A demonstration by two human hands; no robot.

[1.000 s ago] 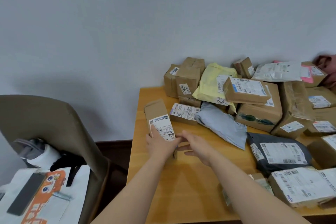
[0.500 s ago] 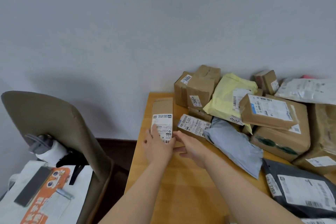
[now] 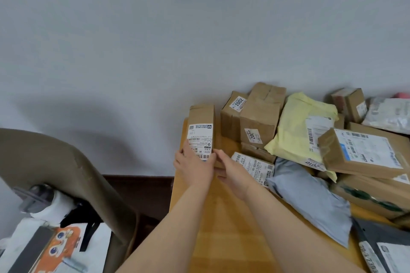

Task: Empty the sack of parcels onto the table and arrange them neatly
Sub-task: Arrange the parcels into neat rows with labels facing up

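Both hands, left hand & right hand, are gripping narrow carton at near end; looks stiff, light; holding by the side edges seems safest.

Nine brown cardboard boxes are countable on the table, though the heap at its right edge may hide more. Four soft mailer bags lie among them: one yellow, one grey-blue, one dark grey, one clear. Two hands are in view
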